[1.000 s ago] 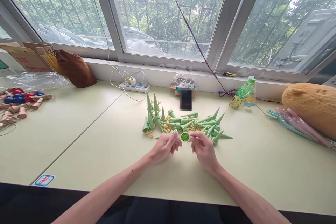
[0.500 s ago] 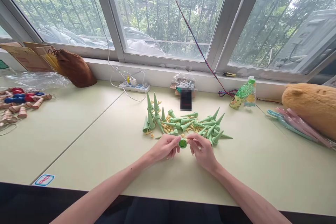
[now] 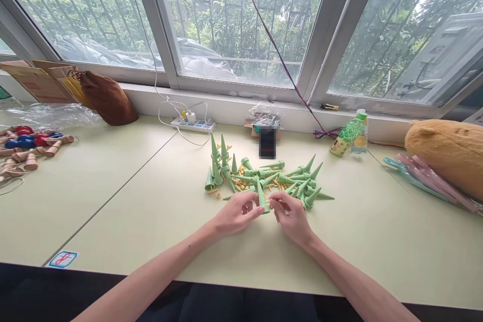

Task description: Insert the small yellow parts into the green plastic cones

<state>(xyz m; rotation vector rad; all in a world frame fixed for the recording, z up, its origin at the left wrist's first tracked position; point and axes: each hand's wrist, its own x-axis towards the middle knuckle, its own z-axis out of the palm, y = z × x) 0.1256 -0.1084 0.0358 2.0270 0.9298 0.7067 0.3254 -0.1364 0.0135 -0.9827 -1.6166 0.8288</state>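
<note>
My left hand point(image 3: 236, 212) is closed on a green plastic watering spike point(image 3: 261, 196), gripping it near its wide end. The spike stands nearly upright, its point away from me. Close against its right side, my right hand point(image 3: 289, 214) pinches a small yellow plastic piece point(image 3: 267, 198), mostly hidden by the fingertips. Whether that piece is joined to the spike I cannot tell. Just beyond both hands lies a pile of green spikes point(image 3: 302, 177) with small yellow pieces point(image 3: 239, 181) among them. Several spikes point(image 3: 224, 153) with yellow pieces fitted stand at the pile's left.
A power strip point(image 3: 194, 125) and a small box with clear wrap point(image 3: 263, 119) sit by the window wall. Bottles point(image 3: 347, 136) and a plush toy point(image 3: 447, 153) are to the right. Wooden toys point(image 3: 32, 148) and a brown bag point(image 3: 107, 98) lie left.
The spike in my left hand has turned from its open end facing me to its point upward and away. My left fingers have shifted on it; my right hand stays almost in place.
</note>
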